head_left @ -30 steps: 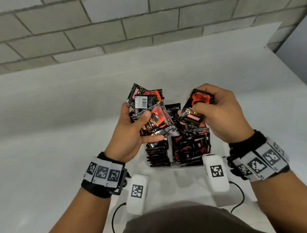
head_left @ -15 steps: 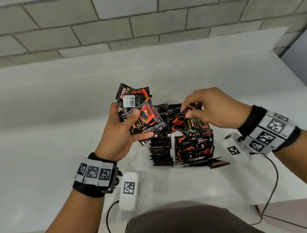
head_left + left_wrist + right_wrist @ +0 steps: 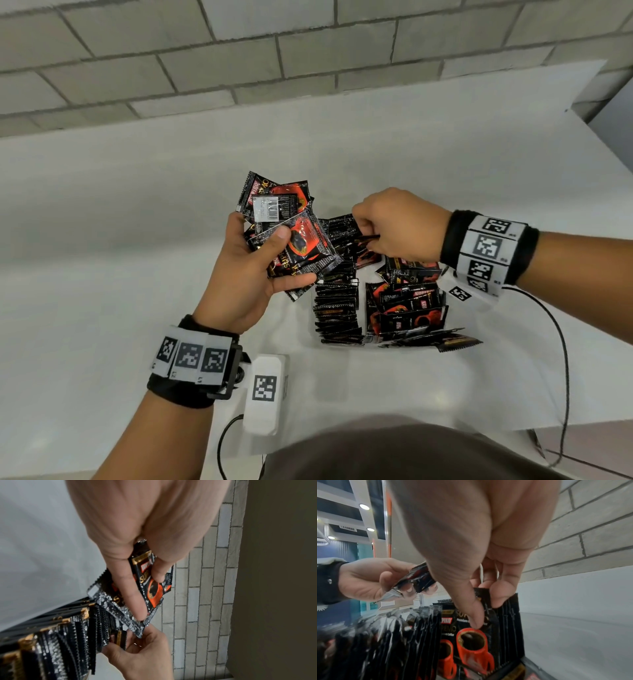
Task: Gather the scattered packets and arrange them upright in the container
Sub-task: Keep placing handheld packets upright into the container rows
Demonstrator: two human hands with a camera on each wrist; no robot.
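My left hand [image 3: 291, 257] holds a fanned bundle of black-and-red coffee packets [image 3: 274, 205] above the table, left of the container; in the left wrist view thumb and fingers [image 3: 133, 595] clamp the bundle [image 3: 152, 589]. The clear container [image 3: 446, 308] holds two rows of upright packets [image 3: 337, 308]. My right hand [image 3: 364, 236] pinches one packet [image 3: 471, 642] by its top edge between thumb and fingers [image 3: 501, 597], standing among the upright ones at the container's far end. A loose packet [image 3: 455, 342] lies flat at the container's front right.
The white table [image 3: 102, 274] runs back to a grey brick wall [image 3: 239, 51]. Its right edge falls away near the right forearm. A black cable [image 3: 561, 342] hangs from the right wrist over the table's front right corner.
My right hand came down from chest height with its packet and lowered it into the container's far end. The left hand kept its bundle and barely moved.
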